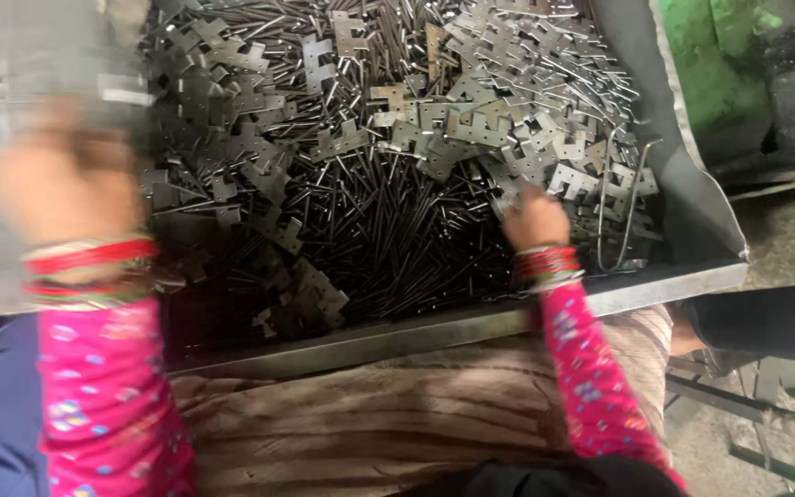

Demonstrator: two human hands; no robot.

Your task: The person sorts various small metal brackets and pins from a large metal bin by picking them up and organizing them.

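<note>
While blurred, hands [534, 219] touch hinge plates [508, 138].

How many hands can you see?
2. The left hand is blurred, raised at the left by the metal tray. The right hand reaches into the pile of metal hinge plates and thin rods.

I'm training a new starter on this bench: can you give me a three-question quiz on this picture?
1. True or false: the right hand reaches into the flat metal plates.
2. What lies in the middle of the metal tray: A) thin dark pins, B) springs, C) washers?
3. Can you tell what the left hand holds?

Key: 1 true. 2 A. 3 No, it is blurred; something pale shows at it, nothing more.
</note>
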